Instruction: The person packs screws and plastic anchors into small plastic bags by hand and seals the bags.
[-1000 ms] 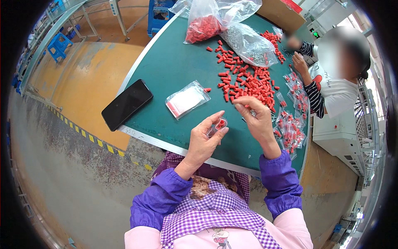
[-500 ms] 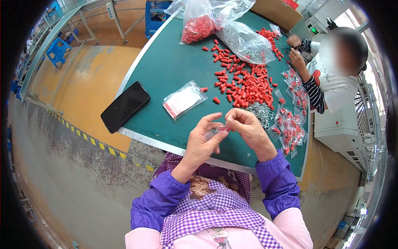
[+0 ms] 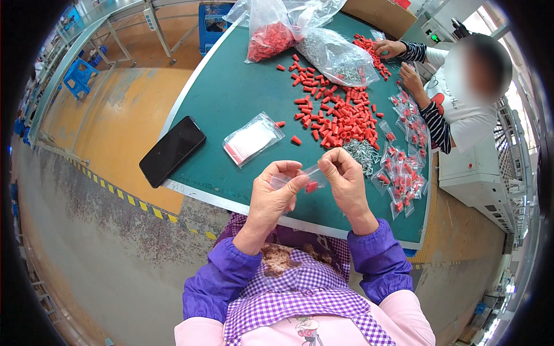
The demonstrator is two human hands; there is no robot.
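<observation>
Between my hands, above the near edge of the green table [image 3: 228, 101], is a small clear plastic bag [image 3: 316, 174] with a red plastic cap [image 3: 311, 187] in it. My left hand [image 3: 276, 193] is closed on one side of the bag, thumb against fingers. The upper right edge of the bag is pinched by my right hand [image 3: 346, 181]. Beyond my right hand lie a heap of loose red caps [image 3: 337, 118] and a pile of small metal screws [image 3: 362, 155]. Filled small bags [image 3: 401, 176] are heaped to the right.
Left of the heap lie a packet of flat clear bags [image 3: 253, 141] and a black phone [image 3: 172, 151] at the table edge. Large bags of red caps [image 3: 270, 41] and screws [image 3: 337, 57] stand farther back. Across the table, a co-worker's hand [image 3: 390, 48] touches more red caps.
The small bag now shows stretched between my hands, with the red cap in plain view. My hands have moved slightly apart. The co-worker's far hand has moved onto the caps.
</observation>
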